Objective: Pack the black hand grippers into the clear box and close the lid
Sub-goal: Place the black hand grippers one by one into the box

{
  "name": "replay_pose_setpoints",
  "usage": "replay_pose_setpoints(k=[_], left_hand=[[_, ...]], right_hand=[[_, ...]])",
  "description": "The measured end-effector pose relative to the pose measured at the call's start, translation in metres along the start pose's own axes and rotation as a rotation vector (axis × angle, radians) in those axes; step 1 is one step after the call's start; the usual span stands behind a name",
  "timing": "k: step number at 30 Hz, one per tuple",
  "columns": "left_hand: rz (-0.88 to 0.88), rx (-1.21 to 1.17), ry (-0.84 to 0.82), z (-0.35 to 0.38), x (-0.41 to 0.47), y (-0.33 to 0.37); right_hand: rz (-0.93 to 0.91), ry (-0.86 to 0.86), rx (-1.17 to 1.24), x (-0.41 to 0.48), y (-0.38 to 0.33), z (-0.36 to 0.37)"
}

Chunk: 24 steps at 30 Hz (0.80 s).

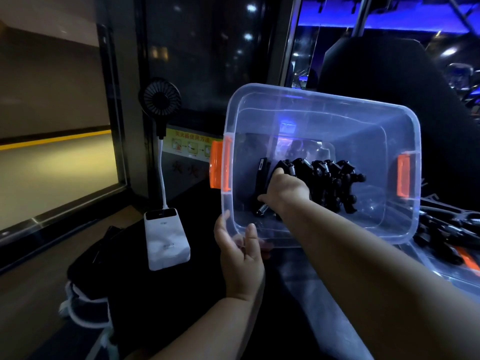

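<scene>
Fan [159, 100] and power bank [166, 237] left of clear box [322, 96], loose grippers [441, 229] cut off at right; left hand [239, 253] fingers [224, 224] clamped on rim, right hand [285, 193] fingers [279, 173] curled round hand grippers [330, 178], tips hidden.

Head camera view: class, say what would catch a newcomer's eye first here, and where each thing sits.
The clear box with orange latches fills the middle, tilted toward the camera, its near left corner held by the left hand. Inside it the right hand grips one of a cluster of black hand grippers. To the left, a small black fan stands over a white power bank.
</scene>
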<state>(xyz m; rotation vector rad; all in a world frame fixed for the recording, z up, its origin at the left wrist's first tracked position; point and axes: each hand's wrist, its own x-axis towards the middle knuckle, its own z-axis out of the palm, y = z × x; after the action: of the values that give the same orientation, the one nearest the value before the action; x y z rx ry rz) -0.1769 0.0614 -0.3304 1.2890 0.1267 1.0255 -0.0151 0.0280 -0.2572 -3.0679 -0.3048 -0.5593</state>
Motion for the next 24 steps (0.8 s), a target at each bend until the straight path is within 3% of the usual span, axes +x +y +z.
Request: replay_pose_setpoints(k=[8, 12, 14, 17, 24], left_hand=[[-0.052, -0.071, -0.02, -0.001, 0.0, 0.001], [-0.062, -0.056, -0.008, -0.001, -0.001, -0.002], [-0.057, -0.051, -0.006, -0.001, -0.001, -0.002], [-0.063, -0.038, -0.005, -0.001, -0.002, -0.004], [-0.065, -0.027, 0.007, -0.001, -0.002, -0.004]], right_hand=[[-0.124, 0.167, -0.208, 0.0, 0.001, -0.001], [-0.455, 0.325, -0.334, 0.003, 0.007, 0.001], [-0.583, 0.229, -0.344, 0.008, 0.01, 0.002], [-0.592, 0.07, -0.335, 0.015, 0.015, 0.01], [-0.567, 0.002, -0.407, 0.019, 0.018, 0.011]])
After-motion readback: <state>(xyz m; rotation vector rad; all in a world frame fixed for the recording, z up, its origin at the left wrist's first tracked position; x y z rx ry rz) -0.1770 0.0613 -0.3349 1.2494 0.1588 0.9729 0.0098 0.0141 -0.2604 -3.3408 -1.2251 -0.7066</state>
